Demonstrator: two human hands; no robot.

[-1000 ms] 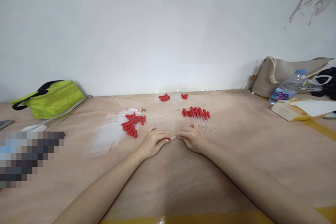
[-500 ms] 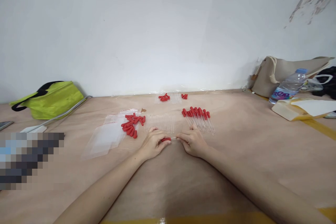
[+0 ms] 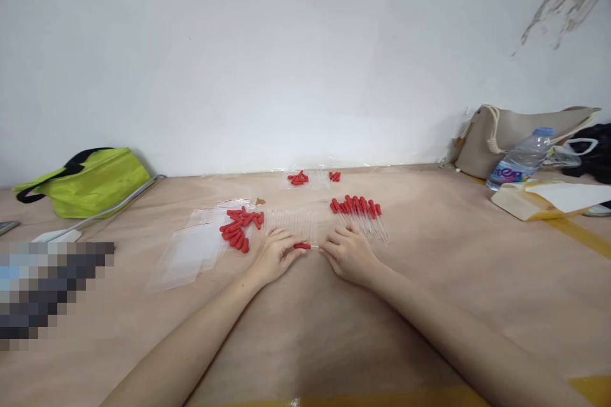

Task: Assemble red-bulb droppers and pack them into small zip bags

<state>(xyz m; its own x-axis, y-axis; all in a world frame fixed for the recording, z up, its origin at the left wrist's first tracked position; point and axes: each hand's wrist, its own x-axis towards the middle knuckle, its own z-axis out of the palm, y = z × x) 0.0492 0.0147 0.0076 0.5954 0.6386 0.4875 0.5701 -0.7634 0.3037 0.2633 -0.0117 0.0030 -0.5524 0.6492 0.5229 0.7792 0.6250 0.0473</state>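
My left hand [image 3: 277, 255] is closed, with its thumb and fingers around a red rubber dropper bulb [image 3: 302, 246]. From the bulb's right end a thin clear tube [image 3: 314, 247] runs into the closed fingertips of my right hand [image 3: 351, 254]. Bulb and tube lie in one level line just above the table; how far the tube sits inside the bulb I cannot see. Just beyond my hands lies a row of clear tubes [image 3: 291, 222]. Left of it are loose red bulbs [image 3: 233, 232]. To the right rest droppers with red bulbs on clear tubes [image 3: 360, 206].
Clear zip bags [image 3: 184, 254] lie under and left of the loose bulbs. More red bulbs [image 3: 298, 178] and tubes sit near the wall. A green bag [image 3: 100, 181] stands left; a water bottle [image 3: 520, 159], a beige bag [image 3: 482, 140] and an envelope [image 3: 520, 200] are right.
Both hands have shifted slightly away from me with the bulb and tube. My left thumb has slid a little back along the bulb, and more of it shows.
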